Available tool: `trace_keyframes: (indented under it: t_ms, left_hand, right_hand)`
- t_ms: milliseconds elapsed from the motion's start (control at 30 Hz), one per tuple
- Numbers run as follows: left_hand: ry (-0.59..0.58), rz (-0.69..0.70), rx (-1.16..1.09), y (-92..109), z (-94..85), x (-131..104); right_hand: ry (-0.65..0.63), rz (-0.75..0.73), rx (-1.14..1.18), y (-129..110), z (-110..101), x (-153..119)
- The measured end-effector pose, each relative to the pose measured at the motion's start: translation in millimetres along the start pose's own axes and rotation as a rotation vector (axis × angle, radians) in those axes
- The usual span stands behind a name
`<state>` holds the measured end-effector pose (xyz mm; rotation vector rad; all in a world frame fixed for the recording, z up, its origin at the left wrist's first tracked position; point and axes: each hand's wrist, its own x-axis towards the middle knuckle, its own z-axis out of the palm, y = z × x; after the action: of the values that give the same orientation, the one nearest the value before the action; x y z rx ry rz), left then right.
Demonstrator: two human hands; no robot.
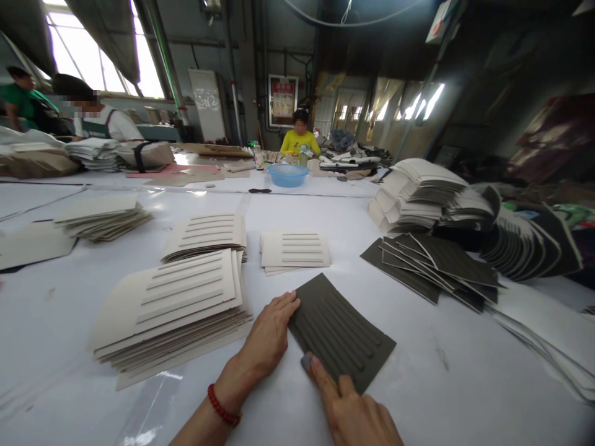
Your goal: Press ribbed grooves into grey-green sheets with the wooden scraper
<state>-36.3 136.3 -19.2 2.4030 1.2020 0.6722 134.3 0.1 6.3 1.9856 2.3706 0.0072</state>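
A dark grey-green panel (341, 331) with several raised parallel ribs lies at an angle on the white table before me. My left hand (272, 328), a red bead bracelet on its wrist, rests with stretched fingers on the panel's upper left edge. At the lower left edge, my right hand (356, 406) pinches a small grey block (305, 361) against or close to the rim; its exact kind is not clear. Left of my hands stands a stack of cream ribbed panels (181, 297). Behind it sits another cream stack (209, 232), and a smaller one (296, 249) lies beyond the dark panel.
Loose dark panels (432, 263) lie fanned to the right, below tall piles of cream pieces (418, 186). White sheets (548, 328) spread at the right edge. More cream pieces (102, 217) lie at left. A blue basin (287, 175) stands farther back. Several people sit beyond the table.
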Motion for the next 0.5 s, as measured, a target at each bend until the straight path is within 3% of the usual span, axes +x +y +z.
trace_keyframes:
  t_ms: [133,267,333,400,500]
  left_hand:
    - [0.038,0.027,-0.035,-4.9,-5.5,0.7]
    - [0.106,0.02,-0.051,-11.4,-3.3,2.1]
    - [0.158,0.002,-0.044,-13.8,0.8,3.3]
    - [0.217,-0.021,-0.026,-13.7,5.1,4.6]
    - [0.285,-0.048,-0.005,-5.7,10.4,5.5]
  right_hand:
    - [-0.115,0.003,0.088,-18.6,-33.6,56.6]
    - [-0.104,-0.035,0.149,-20.6,-53.9,90.0]
    - [-0.076,-0.063,0.163,-6.2,-54.2,86.5]
    - [0.023,-0.033,0.267,19.2,-46.2,66.6]
    - [0.227,0.241,0.591,65.5,-20.9,21.3]
